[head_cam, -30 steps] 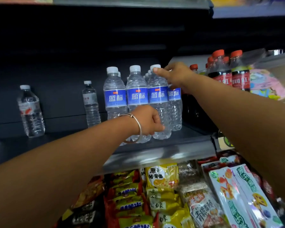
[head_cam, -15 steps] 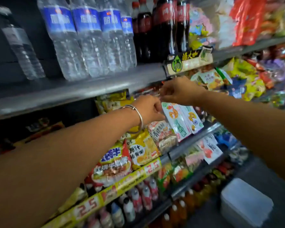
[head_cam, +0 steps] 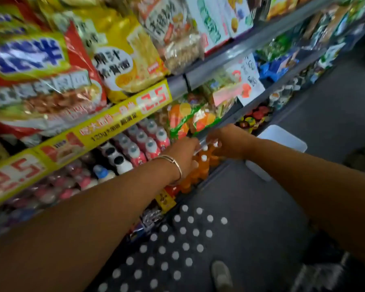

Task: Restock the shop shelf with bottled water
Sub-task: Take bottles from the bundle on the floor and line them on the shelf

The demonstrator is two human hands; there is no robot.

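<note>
Both arms reach down toward the lower shelf edge (head_cam: 211,131): left hand (head_cam: 184,153), bracelet (head_cam: 174,165) on the wrist, and right hand (head_cam: 230,142) hover over orange bottles (head_cam: 202,165). Fingers look loosely curled and seem to hold nothing, but blur hides the tips. No water bottles in view; noodle packs (head_cam: 122,53) above, white bin (head_cam: 282,142) on the floor.
</note>
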